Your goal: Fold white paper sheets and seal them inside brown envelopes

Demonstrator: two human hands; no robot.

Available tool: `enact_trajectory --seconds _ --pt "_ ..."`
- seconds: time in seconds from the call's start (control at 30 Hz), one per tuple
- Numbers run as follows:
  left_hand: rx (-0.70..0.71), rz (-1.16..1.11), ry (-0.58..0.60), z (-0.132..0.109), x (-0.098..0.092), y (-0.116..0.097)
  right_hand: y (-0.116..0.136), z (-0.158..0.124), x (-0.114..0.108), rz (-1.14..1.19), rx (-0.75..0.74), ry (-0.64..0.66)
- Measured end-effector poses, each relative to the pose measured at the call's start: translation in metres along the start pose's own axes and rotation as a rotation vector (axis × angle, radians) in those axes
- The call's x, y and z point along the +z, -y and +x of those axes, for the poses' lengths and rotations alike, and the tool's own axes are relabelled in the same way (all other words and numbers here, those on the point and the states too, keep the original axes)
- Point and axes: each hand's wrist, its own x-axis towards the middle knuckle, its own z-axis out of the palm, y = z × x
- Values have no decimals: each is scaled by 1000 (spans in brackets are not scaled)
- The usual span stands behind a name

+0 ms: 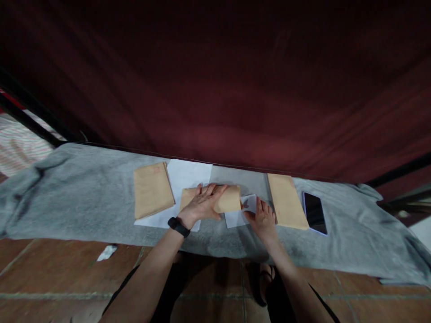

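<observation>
My left hand (203, 204) lies flat with fingers stretched out on a brown envelope (232, 199) in the middle of the grey cloth (84, 193). A black band sits on that wrist. My right hand (263, 220) rests with fingers spread on a folded white paper (235, 218) that pokes out from the envelope's right end. A white sheet (186, 177) lies under the envelope.
Another brown envelope (152, 189) lies to the left, and a third (287, 201) to the right. A dark phone (314, 212) lies beyond it. A dark red curtain (215, 89) hangs behind. A white scrap (107, 252) lies on the tiled floor (50, 278).
</observation>
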Motion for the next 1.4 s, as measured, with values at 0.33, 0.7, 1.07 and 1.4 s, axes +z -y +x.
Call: enact_trajectory --seconds 0.33,0.7,1.07,1.4 --pt "14 0 41 -1 -2 5 -9 16 -1 47 134 2" --pt "28 22 13 0 -4 5 -32 37 -42 599 267 -271" --pt "19 29 -59 3 1 6 -20 42 -50 891 262 -279" --pt "11 78 -134 4 3 9 -35 44 -43 878 233 -126"
